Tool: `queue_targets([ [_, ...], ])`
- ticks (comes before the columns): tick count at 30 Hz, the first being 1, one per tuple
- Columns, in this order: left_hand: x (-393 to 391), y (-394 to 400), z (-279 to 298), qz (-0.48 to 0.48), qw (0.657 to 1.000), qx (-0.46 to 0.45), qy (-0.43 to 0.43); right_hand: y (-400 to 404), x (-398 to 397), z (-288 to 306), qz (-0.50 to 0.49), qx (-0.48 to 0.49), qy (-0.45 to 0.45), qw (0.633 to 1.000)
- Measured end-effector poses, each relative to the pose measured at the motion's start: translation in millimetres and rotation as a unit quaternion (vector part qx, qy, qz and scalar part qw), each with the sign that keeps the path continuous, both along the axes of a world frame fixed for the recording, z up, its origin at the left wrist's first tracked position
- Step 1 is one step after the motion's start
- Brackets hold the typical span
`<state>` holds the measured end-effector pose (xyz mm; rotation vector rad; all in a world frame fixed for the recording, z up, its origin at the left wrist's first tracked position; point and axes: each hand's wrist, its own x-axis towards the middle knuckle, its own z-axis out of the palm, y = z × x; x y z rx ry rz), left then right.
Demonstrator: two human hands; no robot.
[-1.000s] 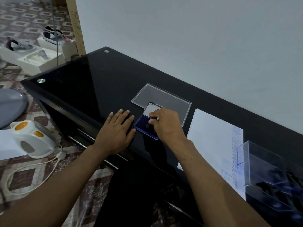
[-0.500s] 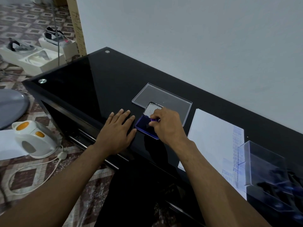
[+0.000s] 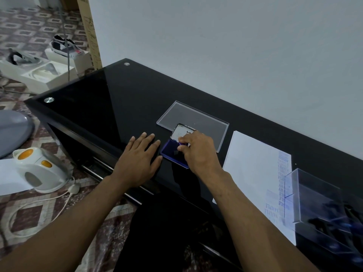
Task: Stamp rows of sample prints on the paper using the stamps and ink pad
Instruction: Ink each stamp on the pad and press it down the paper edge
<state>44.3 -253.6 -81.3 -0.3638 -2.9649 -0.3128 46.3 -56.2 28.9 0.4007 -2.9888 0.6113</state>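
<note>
A blue ink pad (image 3: pixel 171 152) lies open on the black glass table (image 3: pixel 110 107), its white-lined lid (image 3: pixel 181 132) tilted back. My right hand (image 3: pixel 198 152) is over the pad, fingers pinched on a small purple stamp (image 3: pixel 182 143) that is mostly hidden. My left hand (image 3: pixel 138 158) rests flat on the table just left of the pad, holding nothing. The white paper (image 3: pixel 253 165) lies to the right, with a column of blue prints along its right edge (image 3: pixel 282 183).
A clear flat plastic lid (image 3: pixel 196 116) lies behind the ink pad. A clear plastic box (image 3: pixel 318 203) with dark stamps inside stands at the right, over the paper's corner. On the floor to the left are a white kettle (image 3: pixel 37 171) with cord and white boxes (image 3: pixel 39 73).
Almost nothing has moved. My right hand stays pinched on the stamp over the pad, and my left hand stays flat beside it.
</note>
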Motion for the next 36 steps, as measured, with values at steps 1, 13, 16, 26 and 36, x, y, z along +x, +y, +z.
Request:
queue_targets([
  [1, 0, 0, 1, 0.001, 1.0, -0.001, -0.001, 0, 0, 0, 0.0, 0.004, -0.001, 1.0],
  [13, 0, 2, 15, -0.005, 0.997, 0.078, -0.011, 7, 16, 5, -0.027, -0.043, 0.003, 0.999],
  [16, -1, 19, 28, -0.025, 0.996, 0.082, 0.001, 20, 24, 4, -0.067, -0.076, 0.018, 0.995],
  [26, 9, 113, 49, -0.118, 0.989, 0.083, 0.015, 104, 64, 7, -0.161, -0.093, 0.052, 0.981],
  [36, 27, 205, 49, -0.202, 0.978, 0.056, -0.008, 188, 102, 16, -0.257, -0.089, 0.05, 0.961],
])
